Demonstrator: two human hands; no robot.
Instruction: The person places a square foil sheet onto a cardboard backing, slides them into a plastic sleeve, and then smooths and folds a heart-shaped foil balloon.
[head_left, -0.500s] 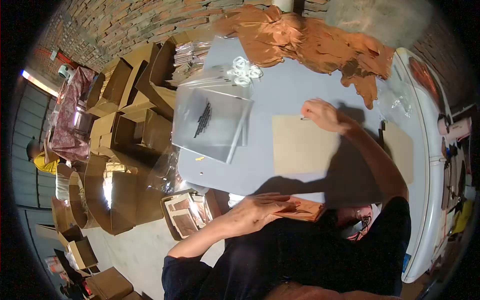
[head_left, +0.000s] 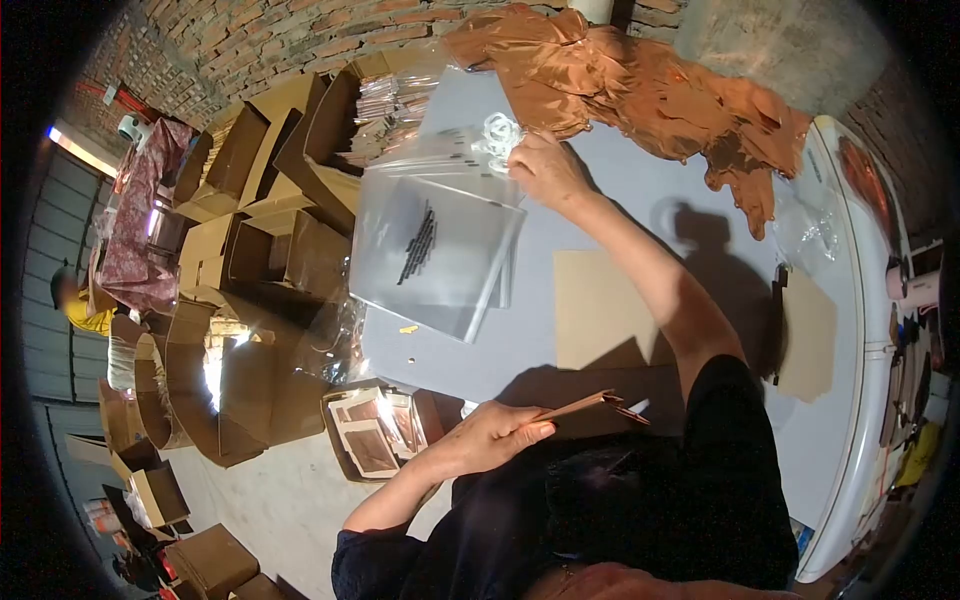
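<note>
My left hand point(head_left: 495, 437) grips a thin, flat copper-coloured packet point(head_left: 582, 404) in front of my body, its edge turned up towards me. Over the grey table point(head_left: 470, 375), my right hand point(head_left: 548, 172) reaches to a small pile of white loops point(head_left: 500, 132). Its fingers are bent together at the pile's edge, and what lies between them is hidden. Below the loops lie clear plastic sleeves point(head_left: 390, 225) with a row of short black strips point(head_left: 418, 243) on top. A beige sheet point(head_left: 595, 315) rests on the table below my right forearm.
Crumpled copper-coloured film point(head_left: 640, 90) covers the far table edge. Cardboard boxes point(head_left: 265, 255) crowd the left, and an open box point(head_left: 375, 430) of packets stands below the table. More beige card point(head_left: 808, 335) lies at right. A person in yellow point(head_left: 88, 312) is far left.
My right hand has left the beige sheet and moved up and left to the white loops. My left hand has tilted the copper-coloured packet from flat to edge-on.
</note>
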